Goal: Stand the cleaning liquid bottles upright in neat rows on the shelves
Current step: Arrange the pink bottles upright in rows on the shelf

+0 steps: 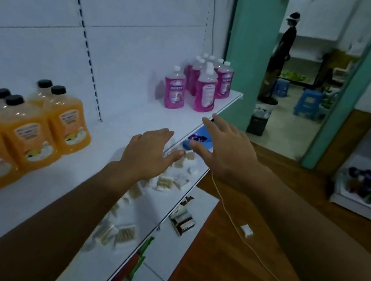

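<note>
Both hands hover empty with fingers spread, left hand (149,156) over the shelf (134,116) front edge, right hand (225,147) just off it. Orange bottles (26,134) stand near-left; pink bottles (199,85) cluster at the far end. Likely next: reach farther, grip one pink bottle by its body, align rows squarely.

White top shelf (119,114): orange bottles (19,136) with black caps upright in cluster at left, touching each other; pink bottles (202,81) with white caps upright in cluster at far right end, one pink bottle (175,89) just apart, left of group. Lower shelf (142,209): small packs (165,181) scattered, possibly cotton swabs, blurred; blue package (198,140) at far end.
</note>
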